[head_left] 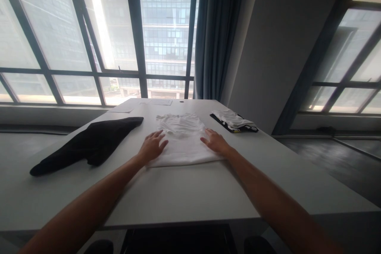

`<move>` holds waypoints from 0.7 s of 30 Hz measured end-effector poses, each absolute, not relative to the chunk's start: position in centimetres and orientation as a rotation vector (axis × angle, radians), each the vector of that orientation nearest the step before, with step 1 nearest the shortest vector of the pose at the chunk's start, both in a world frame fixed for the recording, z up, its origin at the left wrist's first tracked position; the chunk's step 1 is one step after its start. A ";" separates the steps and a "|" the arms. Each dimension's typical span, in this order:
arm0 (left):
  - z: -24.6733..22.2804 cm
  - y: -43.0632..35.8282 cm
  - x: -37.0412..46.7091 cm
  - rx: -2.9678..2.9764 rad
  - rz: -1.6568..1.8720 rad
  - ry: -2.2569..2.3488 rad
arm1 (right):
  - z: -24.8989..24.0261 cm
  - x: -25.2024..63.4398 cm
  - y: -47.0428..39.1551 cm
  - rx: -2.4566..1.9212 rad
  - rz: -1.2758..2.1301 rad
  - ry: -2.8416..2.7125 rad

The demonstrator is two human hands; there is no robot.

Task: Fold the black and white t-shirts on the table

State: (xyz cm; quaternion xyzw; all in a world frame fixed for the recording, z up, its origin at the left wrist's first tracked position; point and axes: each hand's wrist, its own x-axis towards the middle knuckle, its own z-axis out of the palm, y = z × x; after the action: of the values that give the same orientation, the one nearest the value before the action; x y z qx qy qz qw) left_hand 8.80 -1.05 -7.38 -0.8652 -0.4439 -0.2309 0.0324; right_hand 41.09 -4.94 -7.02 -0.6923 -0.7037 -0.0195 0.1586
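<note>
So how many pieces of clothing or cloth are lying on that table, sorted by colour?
White: 2 (the middle cloth and the folded cloth on the right)
Plain black: 1 (the dark garment on the left)
Black with a white and yellow pattern: 1 (the patterned piece under the folded cloth)
Total: 4 visible

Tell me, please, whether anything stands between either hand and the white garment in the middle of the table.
Nothing visible does: the left hand and right hand touch opposite sides of the white garment. The black garment lies apart on the left, the clothes pile apart on the right.
</note>
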 end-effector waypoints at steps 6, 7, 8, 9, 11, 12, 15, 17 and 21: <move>-8.6 -2.9 11.0 -2.948 -0.276 -1.260 | -8.4 36.6 -5.7 -1.826 0.143 -2.352; -8.7 -2.6 10.8 -2.953 -0.231 -1.289 | -8.6 36.7 -5.6 -1.858 0.171 -2.348; -8.8 -2.3 10.6 -2.954 -0.201 -1.315 | -8.8 36.9 -5.3 -1.894 0.187 -2.332; -8.8 -1.9 10.3 -2.953 -0.183 -1.334 | -9.0 37.2 -5.1 -1.928 0.192 -2.311; -8.8 -1.1 9.8 -2.938 -0.163 -1.384 | -9.1 38.2 -4.6 -1.992 0.190 -2.271; -8.7 -0.7 9.5 -2.923 -0.157 -1.420 | -9.1 38.6 -4.3 -2.023 0.191 -2.251; -8.7 0.3 8.8 -2.869 -0.139 -1.538 | -9.1 40.0 -3.8 -2.113 0.182 -2.175; -8.7 0.9 8.2 -2.842 -0.134 -1.600 | -9.2 40.9 -3.5 -2.176 0.173 -2.104; -8.7 2.0 7.2 -2.811 -0.134 -1.672 | -9.5 43.4 -3.3 -2.263 0.182 -1.960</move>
State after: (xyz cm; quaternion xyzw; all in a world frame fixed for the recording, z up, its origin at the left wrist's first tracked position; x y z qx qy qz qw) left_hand 7.16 1.99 -8.65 -0.8569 -0.5097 -0.0408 -0.0656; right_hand 43.35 -3.30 -9.54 -0.7526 -0.6518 0.0606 0.0710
